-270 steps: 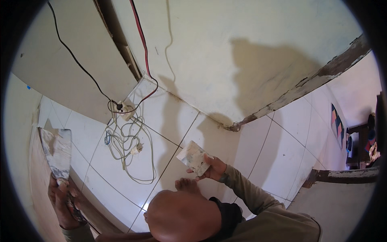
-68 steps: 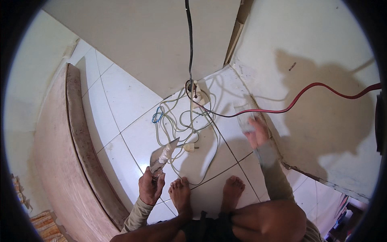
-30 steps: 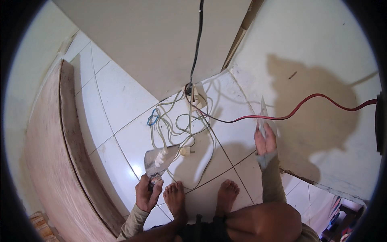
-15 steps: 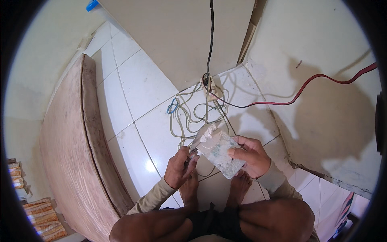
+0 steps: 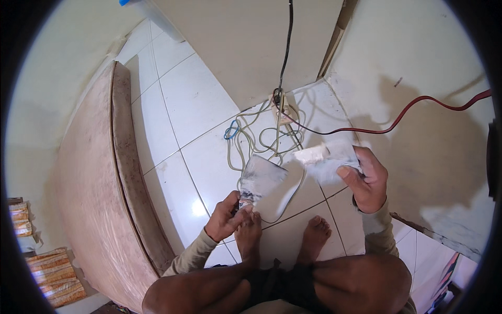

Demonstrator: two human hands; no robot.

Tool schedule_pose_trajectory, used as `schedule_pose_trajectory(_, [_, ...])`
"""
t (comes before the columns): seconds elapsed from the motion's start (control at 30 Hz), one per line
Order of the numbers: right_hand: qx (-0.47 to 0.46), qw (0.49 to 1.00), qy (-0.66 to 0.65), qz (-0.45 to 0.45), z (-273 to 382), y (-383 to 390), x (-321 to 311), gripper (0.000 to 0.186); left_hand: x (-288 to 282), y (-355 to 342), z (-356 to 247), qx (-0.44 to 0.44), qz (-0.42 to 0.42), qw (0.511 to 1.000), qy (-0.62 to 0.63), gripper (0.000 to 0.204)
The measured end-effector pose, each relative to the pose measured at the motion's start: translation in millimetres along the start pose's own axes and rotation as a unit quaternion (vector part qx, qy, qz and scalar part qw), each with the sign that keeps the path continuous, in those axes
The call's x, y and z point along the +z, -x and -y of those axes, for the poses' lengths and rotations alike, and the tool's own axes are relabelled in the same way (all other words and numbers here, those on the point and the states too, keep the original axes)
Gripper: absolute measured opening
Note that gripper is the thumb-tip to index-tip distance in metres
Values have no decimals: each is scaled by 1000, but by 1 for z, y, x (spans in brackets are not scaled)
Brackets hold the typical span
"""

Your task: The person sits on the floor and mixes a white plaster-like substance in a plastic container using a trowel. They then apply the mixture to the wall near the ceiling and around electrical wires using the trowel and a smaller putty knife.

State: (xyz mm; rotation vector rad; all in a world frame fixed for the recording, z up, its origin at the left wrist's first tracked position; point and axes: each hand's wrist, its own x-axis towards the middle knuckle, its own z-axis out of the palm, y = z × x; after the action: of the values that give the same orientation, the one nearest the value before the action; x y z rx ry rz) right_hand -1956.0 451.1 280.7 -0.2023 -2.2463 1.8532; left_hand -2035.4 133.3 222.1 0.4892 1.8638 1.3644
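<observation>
My left hand (image 5: 225,217) is closed round the handle end of a putty knife (image 5: 263,177). Its broad grey blade points up and away over the floor, with whitish smears on it. To the right, my right hand (image 5: 369,183) pinches a flat, pale plate (image 5: 337,166), thumb on top and fingers beneath. A thick strip of white putty (image 5: 312,154) lies along the plate's left end, and the plate is blurred by motion. Knife and plate are apart, both held in the air above the tiles.
A tangled green cord (image 5: 246,141) lies ahead by a power strip (image 5: 282,111). A red cable (image 5: 389,127) runs from there along the right wall (image 5: 423,172). A large beige panel (image 5: 246,47) stands behind. On the left leans a wrapped mattress (image 5: 94,172). My bare feet (image 5: 317,235) are below.
My right hand has swung right and up with the plate, away from the putty knife. The putty now sits at the plate's left end. My left hand stays nearly in place, its blade now uncovered.
</observation>
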Motion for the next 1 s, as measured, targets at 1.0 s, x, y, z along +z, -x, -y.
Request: schedule_pose_trajectory(1.0, [362, 819, -443, 43, -47, 36, 31, 44, 3, -7, -17, 307, -44, 843, -440, 63])
